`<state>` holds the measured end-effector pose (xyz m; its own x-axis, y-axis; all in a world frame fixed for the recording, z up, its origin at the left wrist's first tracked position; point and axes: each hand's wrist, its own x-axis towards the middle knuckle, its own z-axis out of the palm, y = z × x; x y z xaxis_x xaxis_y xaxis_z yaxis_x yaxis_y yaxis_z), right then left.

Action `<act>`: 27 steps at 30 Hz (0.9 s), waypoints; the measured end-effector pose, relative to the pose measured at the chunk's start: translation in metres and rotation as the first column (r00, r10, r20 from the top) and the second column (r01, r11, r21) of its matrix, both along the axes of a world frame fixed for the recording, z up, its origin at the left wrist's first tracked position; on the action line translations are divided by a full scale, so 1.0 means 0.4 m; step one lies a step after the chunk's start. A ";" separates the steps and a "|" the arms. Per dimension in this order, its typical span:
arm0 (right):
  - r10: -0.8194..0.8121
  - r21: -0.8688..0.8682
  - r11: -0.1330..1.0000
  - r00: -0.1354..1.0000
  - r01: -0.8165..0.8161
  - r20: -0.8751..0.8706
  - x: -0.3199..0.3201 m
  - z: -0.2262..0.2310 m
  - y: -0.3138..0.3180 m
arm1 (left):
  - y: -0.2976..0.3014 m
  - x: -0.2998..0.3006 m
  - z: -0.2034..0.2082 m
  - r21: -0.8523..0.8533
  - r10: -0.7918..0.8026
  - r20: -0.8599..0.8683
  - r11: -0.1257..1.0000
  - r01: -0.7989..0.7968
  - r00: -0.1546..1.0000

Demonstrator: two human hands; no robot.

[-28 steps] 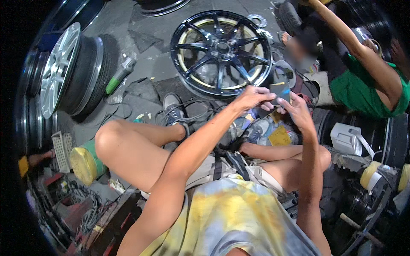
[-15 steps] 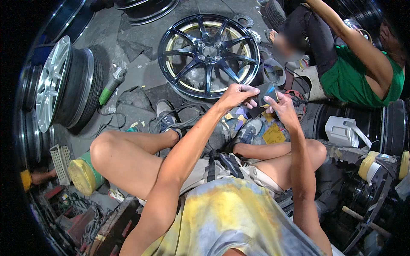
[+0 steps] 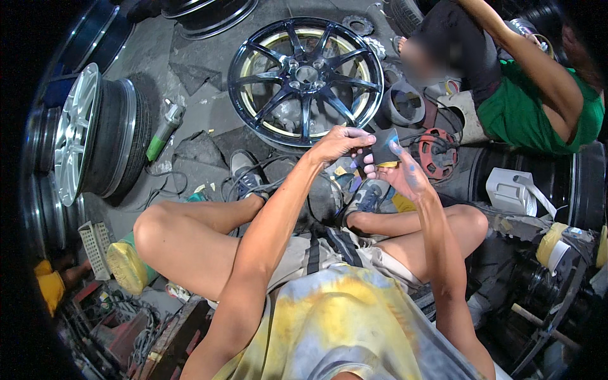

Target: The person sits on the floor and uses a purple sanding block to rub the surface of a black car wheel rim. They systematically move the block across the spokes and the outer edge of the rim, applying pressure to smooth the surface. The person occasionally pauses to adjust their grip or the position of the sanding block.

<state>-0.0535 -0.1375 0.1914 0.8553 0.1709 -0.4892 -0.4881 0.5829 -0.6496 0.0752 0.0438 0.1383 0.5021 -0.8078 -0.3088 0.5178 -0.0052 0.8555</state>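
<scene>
My left hand (image 3: 342, 143) pinches the left edge of a small dark piece of sandpaper (image 3: 382, 152), thumb and fingers pressed together. My right hand (image 3: 408, 174) grips the same piece from the right, its thumb on the dark face and its fingers underneath. A strip of yellow backing shows along the lower edge, and a bluish sheen lies near the top. Just beyond my hands a glossy black multi-spoke wheel rim (image 3: 306, 76) lies face up, a pale yellowish ring showing through its spokes.
A green-handled angle grinder (image 3: 166, 130) lies at left, near a silver-spoked wheel (image 3: 77, 133). A red cable reel (image 3: 437, 154) and a grey container (image 3: 406, 104) are right of the rim. A person in a green shirt (image 3: 538, 111) sits at upper right. Cables run by my shoes.
Both hands have shifted slightly left with the sandpaper, which has turned so its dark face shows more squarely. My right fingers have opened out a little beneath it.
</scene>
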 end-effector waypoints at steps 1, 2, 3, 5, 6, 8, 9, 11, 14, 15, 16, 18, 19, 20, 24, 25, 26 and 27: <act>0.001 0.008 1.000 1.000 -0.001 0.030 0.005 0.004 0.006 | 0.005 0.007 -0.001 -0.005 0.005 -0.011 1.000 -0.005 1.000; 0.002 0.015 1.000 0.998 -0.003 0.059 0.012 0.009 0.013 | 0.013 0.023 -0.004 0.039 -0.057 0.010 0.998 0.057 0.998; -0.007 -0.047 0.999 0.998 0.009 0.061 0.021 0.014 0.020 | 0.020 0.039 -0.006 0.035 -0.071 0.030 0.997 0.070 0.997; -0.025 -0.162 0.986 0.997 0.036 0.069 0.045 0.038 0.041 | 0.040 0.074 0.020 0.036 -0.099 0.070 0.995 0.097 0.993; -0.096 -0.213 0.971 0.994 0.107 0.062 0.064 0.060 0.067 | 0.054 0.105 0.026 0.078 -0.094 0.116 0.993 0.085 0.989; 0.020 -0.544 0.837 0.992 0.051 0.123 0.089 0.009 0.044 | 0.069 0.189 0.018 0.186 -0.050 0.312 0.983 -0.009 0.949; 0.086 -0.684 0.729 0.987 0.029 0.134 0.103 -0.014 0.036 | 0.087 0.230 0.037 0.246 0.024 0.391 0.961 -0.129 0.920; 0.064 -0.759 0.647 0.986 0.074 0.151 0.137 -0.036 0.071 | 0.137 0.342 -0.006 0.201 0.198 0.731 0.852 -0.484 0.653; 0.061 -0.854 0.489 0.970 0.176 0.235 0.170 -0.075 0.156 | 0.203 0.461 0.034 0.326 0.006 0.901 0.647 -0.689 0.433; 0.173 -0.910 0.330 0.931 0.253 0.322 0.178 -0.086 0.183 | 0.229 0.484 0.018 0.322 -0.078 0.933 0.614 -0.721 0.350; 0.222 -0.925 0.270 0.918 0.266 0.329 0.184 -0.088 0.212 | 0.261 0.512 -0.014 0.272 -0.160 0.962 0.621 -0.735 0.221; 0.276 -0.948 0.207 0.916 0.240 0.292 0.189 -0.086 0.268 | 0.300 0.532 -0.063 0.371 -0.356 0.916 0.583 -0.723 0.183; 0.276 -0.951 0.171 0.915 0.256 0.296 0.188 -0.082 0.288 | 0.301 0.526 -0.070 0.505 -0.462 0.845 0.523 -0.687 0.270; 0.265 -0.946 0.145 0.910 0.288 0.318 0.185 -0.095 0.303 | 0.293 0.518 -0.074 0.628 -0.559 0.753 0.452 -0.634 0.348; 0.238 -0.943 0.148 0.914 0.299 0.328 0.167 -0.107 0.373 | 0.308 0.554 -0.096 0.722 -0.665 0.655 0.410 -0.558 0.359; 0.269 -0.955 0.094 0.917 0.280 0.296 0.158 -0.100 0.383 | 0.303 0.554 -0.066 0.749 -0.652 0.630 0.366 -0.552 0.423; 0.259 -0.957 0.107 0.921 0.271 0.290 0.151 -0.092 0.390 | 0.295 0.554 -0.049 0.760 -0.661 0.613 0.343 -0.553 0.432; 0.250 -0.957 0.121 0.925 0.262 0.285 0.142 -0.085 0.393 | 0.290 0.551 -0.044 0.769 -0.671 0.596 0.318 -0.554 0.442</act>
<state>0.0035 0.0195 0.1576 0.9702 -0.2352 0.0574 -0.1208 -0.6758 -0.7271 0.2957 0.1597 0.1207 0.8876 -0.3862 -0.2508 -0.3712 -0.9224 0.1066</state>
